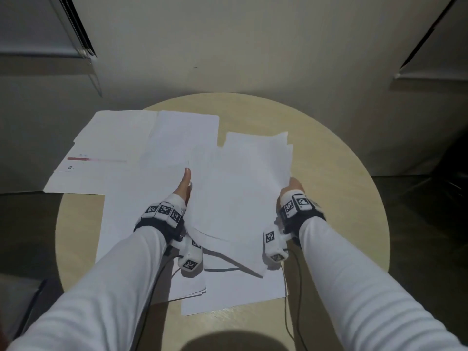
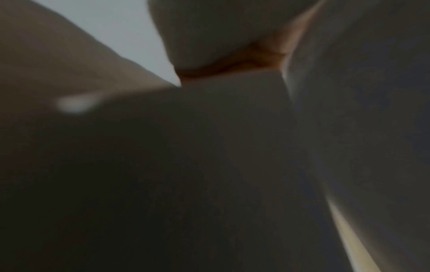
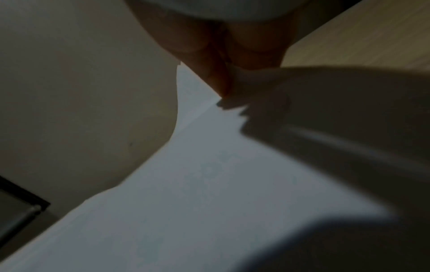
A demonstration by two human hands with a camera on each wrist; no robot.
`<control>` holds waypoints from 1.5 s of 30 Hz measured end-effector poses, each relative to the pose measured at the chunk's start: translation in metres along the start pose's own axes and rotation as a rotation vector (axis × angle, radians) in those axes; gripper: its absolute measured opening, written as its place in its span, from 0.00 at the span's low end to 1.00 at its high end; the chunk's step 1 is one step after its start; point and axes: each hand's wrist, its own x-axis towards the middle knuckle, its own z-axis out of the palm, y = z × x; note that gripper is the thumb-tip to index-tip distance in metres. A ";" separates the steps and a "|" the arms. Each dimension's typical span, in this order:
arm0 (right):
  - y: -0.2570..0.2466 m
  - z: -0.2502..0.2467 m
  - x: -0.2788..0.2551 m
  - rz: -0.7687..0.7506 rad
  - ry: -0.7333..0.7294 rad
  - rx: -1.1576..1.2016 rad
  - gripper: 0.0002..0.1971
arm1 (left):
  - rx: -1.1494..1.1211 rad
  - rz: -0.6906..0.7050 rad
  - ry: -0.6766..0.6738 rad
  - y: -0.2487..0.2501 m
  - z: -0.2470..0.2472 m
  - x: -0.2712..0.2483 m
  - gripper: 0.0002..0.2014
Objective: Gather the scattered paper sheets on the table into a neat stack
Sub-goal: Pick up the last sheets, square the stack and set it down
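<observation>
You have a small bundle of plain white paper sheets (image 1: 240, 196) lifted between your two hands above the round pale wooden table (image 1: 342, 198), near its middle, with its near edge sagging just over the sheets below. Holding it by both side edges looks like a way to keep the loose sheets from fanning out while you square them; their far corners are stepped, so the bundle is not yet even.

Your left hand (image 1: 184, 184) sits at the bundle's left edge with the thumb lying straight along the top face. The fingers go under the paper and are hidden, and the left wrist view is too dark and blurred to show them, so it reads as a pinch on the edge rather than a wide hold.

Your right hand (image 1: 293, 186) is closed narrowly on the right edge. In the right wrist view its fingers (image 3: 256, 55) curl down onto the paper edge, where several sheet corners show.

The other white sheets (image 1: 152, 224) lie flat and overlapping on the table beneath and to the left. One printed sheet with a red bar (image 1: 86, 171) overhangs the table's left rim. These look left in place because you gather a few at a time, so most of the collecting seems yet to come
</observation>
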 end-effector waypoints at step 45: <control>-0.071 -0.056 -0.030 -0.172 0.542 0.095 0.25 | 0.810 0.012 0.525 -0.008 -0.061 0.026 0.20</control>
